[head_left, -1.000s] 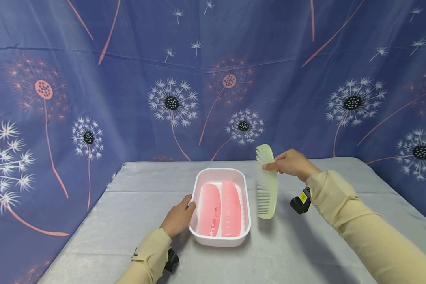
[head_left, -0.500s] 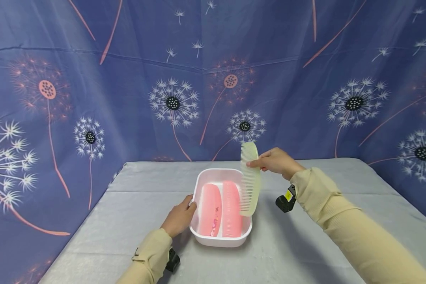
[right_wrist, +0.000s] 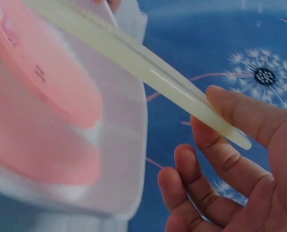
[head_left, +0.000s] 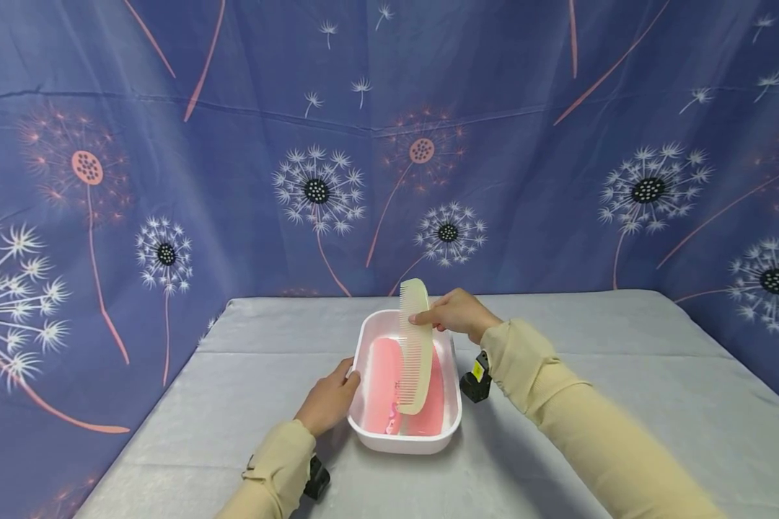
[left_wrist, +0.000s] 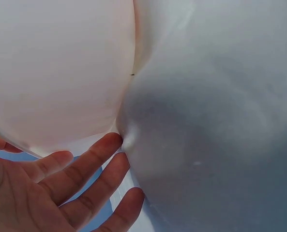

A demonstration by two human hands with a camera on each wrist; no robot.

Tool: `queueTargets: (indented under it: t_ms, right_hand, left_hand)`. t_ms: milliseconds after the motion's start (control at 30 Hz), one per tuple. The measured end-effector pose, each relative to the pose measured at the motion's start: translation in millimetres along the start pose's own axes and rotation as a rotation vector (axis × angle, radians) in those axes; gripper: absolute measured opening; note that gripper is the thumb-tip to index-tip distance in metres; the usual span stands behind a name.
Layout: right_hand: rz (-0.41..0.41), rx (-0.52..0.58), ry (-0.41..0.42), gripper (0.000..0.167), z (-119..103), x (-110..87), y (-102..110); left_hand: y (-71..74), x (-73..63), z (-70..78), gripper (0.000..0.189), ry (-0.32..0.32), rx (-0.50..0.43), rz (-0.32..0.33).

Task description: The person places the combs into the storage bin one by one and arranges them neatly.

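My right hand (head_left: 461,314) pinches a pale green comb (head_left: 417,360) near its far end, thumb on one face and index finger on the other. The comb hangs tilted over a white plastic basin (head_left: 405,445), teeth facing left. Inside lie two pink combs side by side: the left one (head_left: 381,382) bears a small printed picture, and the right one (head_left: 436,400) is partly hidden by the green comb. At the basin's left side, my left hand (head_left: 327,398) holds the rim, thumb on top. Its other fingers touch the outer wall in the left wrist view.
A grey cloth (head_left: 558,411) covers the table under the basin. Behind and at both sides hangs a blue curtain (head_left: 526,173) with dandelion prints. Black wrist cameras (head_left: 476,378) stick out under both sleeves.
My right hand has carried the green comb leftward from beside the basin to above the pink combs, and lower. The left hand and basin have stayed in place.
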State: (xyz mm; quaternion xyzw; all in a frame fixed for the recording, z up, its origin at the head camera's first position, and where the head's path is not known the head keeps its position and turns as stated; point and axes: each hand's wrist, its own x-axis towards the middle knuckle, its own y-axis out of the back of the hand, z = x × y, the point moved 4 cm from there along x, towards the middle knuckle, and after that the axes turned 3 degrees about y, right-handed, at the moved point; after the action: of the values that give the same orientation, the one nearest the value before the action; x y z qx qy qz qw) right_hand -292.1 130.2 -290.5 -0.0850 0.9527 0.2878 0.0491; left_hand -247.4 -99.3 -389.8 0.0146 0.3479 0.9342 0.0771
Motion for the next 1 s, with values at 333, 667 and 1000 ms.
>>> queueTargets:
  t_ms: [333,667,1000]
  right_hand:
    - [0.007,-0.049,0.009,0.024,4.6,19.6,-39.7]
    - [0.021,-0.186,-0.049,0.030,7.7,28.9,-62.3]
    - [-0.043,-0.259,-0.067,0.032,9.9,35.2,-73.6]
  left_hand:
    - [2.9,1.1,-4.0,0.048,-0.001,0.007,0.001]
    - [0.4,3.2,-3.4,0.047,-0.008,0.011,-0.004]
    - [-0.9,7.1,-5.4,0.047,-0.005,0.027,-0.003]
